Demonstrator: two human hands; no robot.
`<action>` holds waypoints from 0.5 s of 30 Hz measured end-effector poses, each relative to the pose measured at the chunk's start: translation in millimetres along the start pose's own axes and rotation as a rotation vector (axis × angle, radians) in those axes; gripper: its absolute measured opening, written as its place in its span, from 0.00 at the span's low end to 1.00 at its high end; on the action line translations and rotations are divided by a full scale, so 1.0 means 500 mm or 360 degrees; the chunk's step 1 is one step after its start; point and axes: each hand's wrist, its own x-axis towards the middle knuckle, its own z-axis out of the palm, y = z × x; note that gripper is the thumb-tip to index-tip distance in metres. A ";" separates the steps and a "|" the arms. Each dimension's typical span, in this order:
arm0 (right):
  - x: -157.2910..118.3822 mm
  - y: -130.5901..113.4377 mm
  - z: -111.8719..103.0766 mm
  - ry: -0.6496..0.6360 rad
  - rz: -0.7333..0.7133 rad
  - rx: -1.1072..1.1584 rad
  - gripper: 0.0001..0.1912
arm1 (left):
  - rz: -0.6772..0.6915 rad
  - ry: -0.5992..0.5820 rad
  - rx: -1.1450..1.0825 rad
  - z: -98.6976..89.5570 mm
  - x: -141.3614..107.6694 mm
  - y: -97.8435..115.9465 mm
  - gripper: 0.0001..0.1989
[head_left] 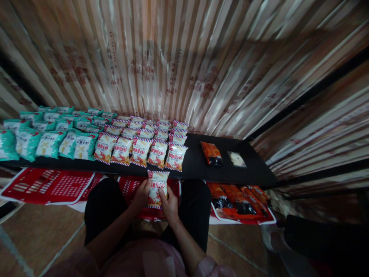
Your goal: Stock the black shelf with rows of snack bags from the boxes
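Note:
Between my two hands is a white and orange snack bag (158, 187) with striped edges, upright over a red basket. My left hand (142, 195) grips its left edge, and my right hand (170, 206) grips its right side with the thumb across the front. Just beyond, rows of matching white and orange bags (140, 152) stand on a black table (230, 175). Teal and white bags (50, 144) fill the table's left part. An orange and black packet (211, 154) and a small clear packet with something pale inside (236, 159) lie to the right.
Below the table's front edge are a red basket (83, 188) at left, another between my knees, and a third (240, 220) at right holding orange and black packets (238, 198). A pleated, printed curtain (173, 69) hangs behind the table.

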 end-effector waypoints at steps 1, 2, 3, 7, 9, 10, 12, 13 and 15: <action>0.000 -0.002 -0.001 0.0002 -0.0011 0.0008 0.20 | -0.0010 -0.0018 -0.0020 0.001 -0.006 0.000 0.17; -0.001 -0.003 -0.002 0.0008 -0.0023 0.0013 0.19 | -0.0031 -0.0040 -0.0064 0.001 -0.011 -0.003 0.17; -0.002 -0.005 -0.003 0.0008 -0.0037 0.0013 0.19 | -0.0061 -0.0071 -0.0135 0.001 -0.015 -0.007 0.17; -0.005 -0.008 -0.007 -0.0020 -0.0043 -0.0010 0.19 | -0.0220 -0.0285 -0.0531 -0.003 -0.023 -0.045 0.24; -0.006 -0.005 -0.009 -0.0032 -0.0018 -0.0018 0.21 | -0.0246 -0.0341 -0.0614 -0.008 -0.023 -0.068 0.30; -0.006 -0.003 -0.010 -0.0033 -0.0002 -0.0021 0.21 | -0.0269 -0.0385 -0.0606 -0.010 -0.023 -0.078 0.31; -0.005 0.001 -0.013 -0.0035 0.0018 -0.0028 0.23 | -0.0236 -0.0423 -0.0576 -0.013 -0.024 -0.091 0.32; -0.005 0.003 -0.014 -0.0032 0.0017 -0.0039 0.23 | -0.0201 -0.0428 -0.0553 -0.014 -0.024 -0.094 0.31; -0.003 0.005 -0.016 -0.0024 0.0000 -0.0080 0.24 | -0.0123 -0.0422 -0.0498 -0.014 -0.024 -0.094 0.30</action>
